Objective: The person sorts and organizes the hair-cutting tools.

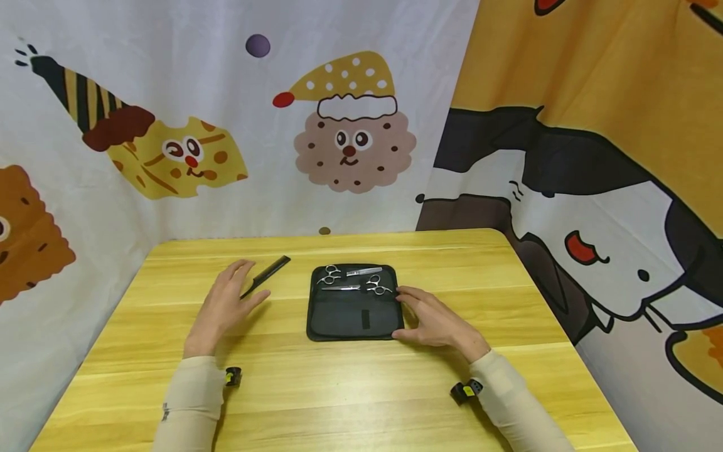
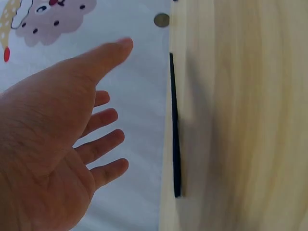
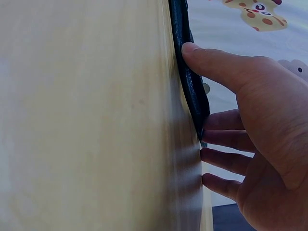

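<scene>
A black zip-edged case [image 1: 336, 317] lies opened flat at the middle of the table. Two pairs of silver hairdressing scissors sit in its far half: the upper scissors [image 1: 364, 272] with finger loops to the left, the lower scissors [image 1: 341, 288] with loops to the right. My right hand [image 1: 432, 319] is at the case's right edge, thumb by the near corner, fingertips along the side. In the right wrist view the thumb touches the dark edge [image 3: 192, 91]. Fingers spread, my left hand [image 1: 223, 307] hovers beside a black comb [image 1: 271, 273], holding nothing.
The wooden table [image 1: 339, 402] ends at a cartoon-printed curtain [image 1: 271, 207] behind it and another curtain [image 1: 621, 226] on the right. Small black devices, the left one [image 1: 233, 376] and the right one [image 1: 466, 392], are at the wrists.
</scene>
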Demonstrator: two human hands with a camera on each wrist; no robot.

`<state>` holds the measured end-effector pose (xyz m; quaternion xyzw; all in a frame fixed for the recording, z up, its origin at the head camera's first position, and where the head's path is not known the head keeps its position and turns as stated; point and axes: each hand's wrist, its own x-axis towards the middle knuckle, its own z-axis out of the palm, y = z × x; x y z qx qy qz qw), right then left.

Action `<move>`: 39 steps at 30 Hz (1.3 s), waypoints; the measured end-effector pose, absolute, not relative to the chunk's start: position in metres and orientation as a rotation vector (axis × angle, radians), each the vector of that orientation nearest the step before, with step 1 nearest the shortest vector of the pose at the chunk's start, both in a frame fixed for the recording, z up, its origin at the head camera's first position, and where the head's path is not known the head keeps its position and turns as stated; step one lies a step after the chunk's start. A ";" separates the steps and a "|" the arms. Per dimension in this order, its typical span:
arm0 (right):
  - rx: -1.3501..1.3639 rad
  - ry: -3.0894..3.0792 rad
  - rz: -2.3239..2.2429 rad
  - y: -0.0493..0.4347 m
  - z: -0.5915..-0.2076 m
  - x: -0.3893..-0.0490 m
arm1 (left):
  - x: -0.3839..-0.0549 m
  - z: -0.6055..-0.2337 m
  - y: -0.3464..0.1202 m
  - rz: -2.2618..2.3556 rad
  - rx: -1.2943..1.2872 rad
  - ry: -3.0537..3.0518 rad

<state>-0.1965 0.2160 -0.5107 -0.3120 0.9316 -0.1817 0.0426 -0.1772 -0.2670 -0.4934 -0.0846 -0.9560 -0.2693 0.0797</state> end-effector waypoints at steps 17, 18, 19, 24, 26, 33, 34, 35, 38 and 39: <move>-0.937 2.837 -0.575 0.215 -0.510 -0.195 | -0.174 -0.506 -0.279 -0.718 -0.186 -2.972; -0.936 2.837 -0.574 0.215 -0.510 -0.195 | -0.174 -0.505 -0.279 -0.719 -0.184 -2.979; -0.937 2.837 -0.572 0.215 -0.510 -0.195 | -0.175 -0.505 -0.279 -0.719 -0.184 -2.984; -0.938 2.843 -0.566 0.216 -0.511 -0.196 | -0.175 -0.504 -0.279 -0.713 -0.205 -2.981; -0.937 2.844 -0.567 0.216 -0.511 -0.195 | -0.175 -0.504 -0.279 -0.713 -0.212 -2.966; -0.926 2.841 -0.566 0.216 -0.511 -0.196 | -0.175 -0.504 -0.278 -0.632 -0.252 -2.920; -0.926 2.841 -0.566 0.216 -0.511 -0.196 | -0.175 -0.504 -0.278 -0.619 -0.253 -2.914; -0.928 2.841 -0.566 0.216 -0.510 -0.196 | -0.175 -0.504 -0.278 -0.607 -0.259 -2.909; -0.929 2.841 -0.565 0.216 -0.510 -0.196 | -0.176 -0.504 -0.277 -0.593 -0.257 -2.908; -0.930 2.841 -0.562 0.216 -0.510 -0.196 | -0.176 -0.503 -0.277 -0.593 -0.253 -2.915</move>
